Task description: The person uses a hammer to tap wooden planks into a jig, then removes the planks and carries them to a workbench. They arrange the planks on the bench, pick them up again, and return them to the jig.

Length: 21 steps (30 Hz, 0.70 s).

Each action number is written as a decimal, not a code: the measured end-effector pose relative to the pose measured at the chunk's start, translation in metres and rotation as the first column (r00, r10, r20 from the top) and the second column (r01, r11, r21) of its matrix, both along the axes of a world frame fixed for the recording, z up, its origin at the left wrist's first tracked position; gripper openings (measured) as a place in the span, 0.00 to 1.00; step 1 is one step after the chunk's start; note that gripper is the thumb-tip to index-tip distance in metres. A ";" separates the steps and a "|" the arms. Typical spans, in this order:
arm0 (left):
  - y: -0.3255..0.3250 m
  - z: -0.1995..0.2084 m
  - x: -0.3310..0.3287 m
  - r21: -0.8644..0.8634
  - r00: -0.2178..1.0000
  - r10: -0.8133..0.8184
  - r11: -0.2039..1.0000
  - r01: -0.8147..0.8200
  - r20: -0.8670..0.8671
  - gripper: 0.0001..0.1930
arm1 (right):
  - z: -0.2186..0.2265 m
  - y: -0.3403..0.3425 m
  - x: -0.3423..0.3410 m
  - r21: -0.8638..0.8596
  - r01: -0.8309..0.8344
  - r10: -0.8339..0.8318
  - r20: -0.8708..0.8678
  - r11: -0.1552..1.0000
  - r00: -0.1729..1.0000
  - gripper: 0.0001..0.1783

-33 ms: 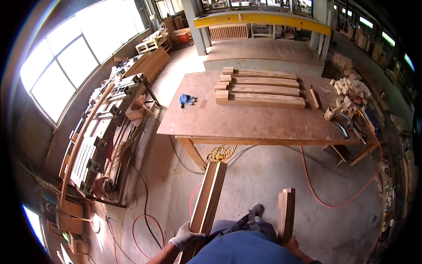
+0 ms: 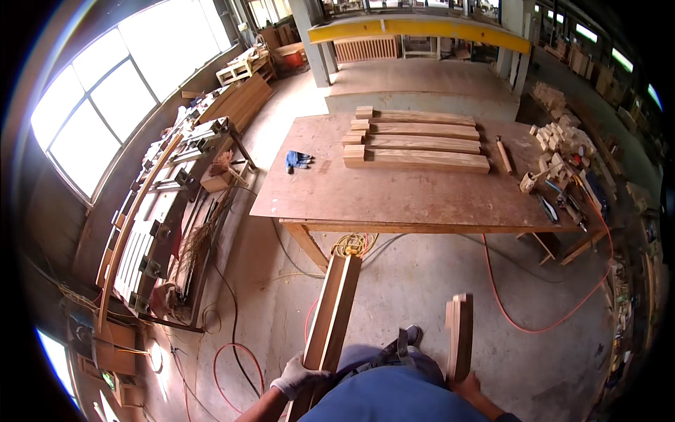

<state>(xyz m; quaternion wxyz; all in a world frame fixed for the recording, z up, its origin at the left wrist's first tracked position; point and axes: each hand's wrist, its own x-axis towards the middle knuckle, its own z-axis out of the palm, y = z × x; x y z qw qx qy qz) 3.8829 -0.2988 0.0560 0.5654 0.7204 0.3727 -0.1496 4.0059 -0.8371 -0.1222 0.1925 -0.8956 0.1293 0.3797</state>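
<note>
My left hand (image 2: 299, 378), in a pale glove, is closed round long wooden bars (image 2: 329, 320) with dark and light faces, held side by side along my left side. Their far ends point toward the table. On the other side, my right hand (image 2: 467, 385), which looks bare, grips the lower part of a wooden piece (image 2: 461, 337) with a stepped upper end. It stands nearly upright beside my body. Its lower end and most of my right fingers are hidden. The near ends of the left bars run out of view.
Ahead stands a wooden table (image 2: 316, 197) bearing several wooden bars (image 2: 422, 143), a blue glove (image 2: 297, 161), a hammer (image 2: 504, 155) and tools at right. A red hose (image 2: 492, 288) and a coiled yellow cable (image 2: 349, 245) lie on the floor. A clamp bench (image 2: 151, 225) stands left.
The wooden piece in my right hand has risen slightly, and more of that hand shows. The far ends of the left bars have shifted slightly. Both hands keep their hold.
</note>
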 end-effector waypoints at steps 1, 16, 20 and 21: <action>0.001 0.011 0.023 0.028 1.000 0.011 1.000 -0.011 0.013 0.43 | 0.025 0.010 0.033 -0.020 -0.011 0.012 0.055 1.000 0.998 0.61; 0.220 0.018 0.380 0.551 0.996 0.058 0.834 -0.015 -0.061 0.48 | 0.137 0.134 0.379 -0.009 -0.272 0.270 0.149 0.962 0.951 0.60; 0.287 0.025 0.495 0.650 0.970 0.099 0.757 0.073 -0.224 0.52 | 0.144 0.181 0.428 -0.031 -0.333 0.332 0.202 0.943 0.922 0.56; 0.299 0.038 0.515 0.683 0.986 0.078 0.729 0.044 -0.147 0.52 | 0.157 0.193 0.438 -0.054 -0.344 0.347 0.249 0.937 0.904 0.56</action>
